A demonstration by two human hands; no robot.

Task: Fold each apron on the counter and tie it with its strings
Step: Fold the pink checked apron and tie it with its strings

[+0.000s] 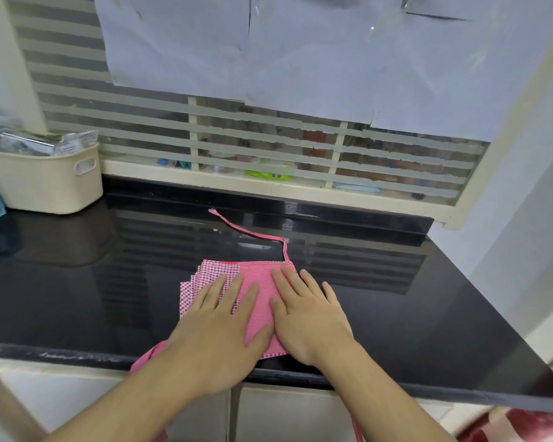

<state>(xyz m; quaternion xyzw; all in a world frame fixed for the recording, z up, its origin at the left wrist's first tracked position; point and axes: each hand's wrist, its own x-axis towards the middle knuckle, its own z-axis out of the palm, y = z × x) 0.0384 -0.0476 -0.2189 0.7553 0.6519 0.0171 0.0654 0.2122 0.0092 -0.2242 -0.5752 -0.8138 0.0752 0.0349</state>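
Both hands' fingers (flat) cover apron.

One folded pink apron under two flat hands, left hand and right hand side by side. One loose string trailing beyond the right fingertips, another hanging off the counter edge below the right wrist. One cream basket far left of the left hand
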